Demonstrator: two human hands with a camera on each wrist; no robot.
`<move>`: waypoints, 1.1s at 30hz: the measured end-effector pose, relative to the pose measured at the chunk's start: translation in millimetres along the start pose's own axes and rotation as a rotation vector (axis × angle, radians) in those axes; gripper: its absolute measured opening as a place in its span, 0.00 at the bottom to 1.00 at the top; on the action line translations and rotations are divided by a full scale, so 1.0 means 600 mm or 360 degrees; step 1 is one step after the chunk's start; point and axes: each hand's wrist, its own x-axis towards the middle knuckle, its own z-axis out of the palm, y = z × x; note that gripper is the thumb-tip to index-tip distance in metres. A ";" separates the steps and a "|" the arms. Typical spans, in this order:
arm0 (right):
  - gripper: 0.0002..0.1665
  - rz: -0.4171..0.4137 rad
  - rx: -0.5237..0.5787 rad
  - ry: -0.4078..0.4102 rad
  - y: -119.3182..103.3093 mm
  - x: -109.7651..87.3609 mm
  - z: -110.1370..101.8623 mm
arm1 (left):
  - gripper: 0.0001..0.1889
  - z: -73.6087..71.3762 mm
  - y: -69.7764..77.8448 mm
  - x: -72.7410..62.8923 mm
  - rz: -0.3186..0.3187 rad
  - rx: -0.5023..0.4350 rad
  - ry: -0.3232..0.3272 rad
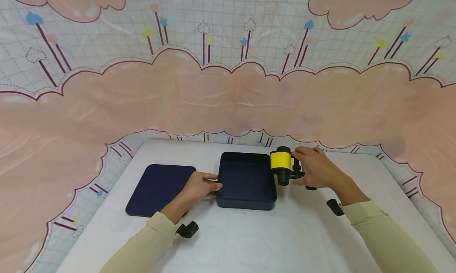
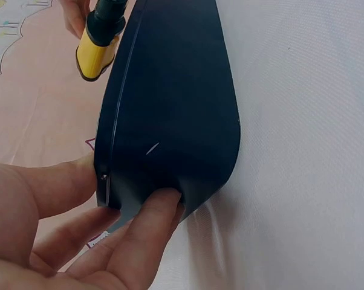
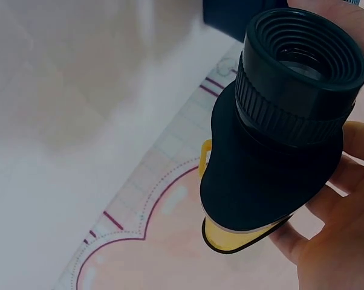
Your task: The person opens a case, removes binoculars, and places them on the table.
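Note:
A dark navy box, open at the top, stands in the middle of the white table. My left hand holds its left side, the thumb at the rim and the fingers against the outer wall. To the left lies a flat navy lid, partly behind the left forearm. Yellow and black binoculars are gripped by my right hand beside the box's right edge. Their black eyepiece faces the right wrist camera, while the fingers curl round the far barrel, mostly hidden.
The white tabletop runs under everything. Behind it and at both sides hangs a pink patterned cloth. Black wrist-worn pieces stick out beneath both forearms.

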 end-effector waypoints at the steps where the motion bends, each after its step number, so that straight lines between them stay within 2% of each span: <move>1: 0.55 0.0006 0.0004 0.0002 0.002 -0.002 0.000 | 0.22 0.000 0.001 -0.001 -0.0003 -0.0002 0.0000; 12: 0.55 0.0026 0.0036 0.0010 0.026 -0.012 0.005 | 0.22 0.000 0.001 -0.005 -0.0028 0.0007 0.0020; 33: 0.54 0.0028 0.0121 0.0010 0.071 -0.026 -0.016 | 0.23 0.002 0.000 0.002 0.0001 -0.0016 0.0019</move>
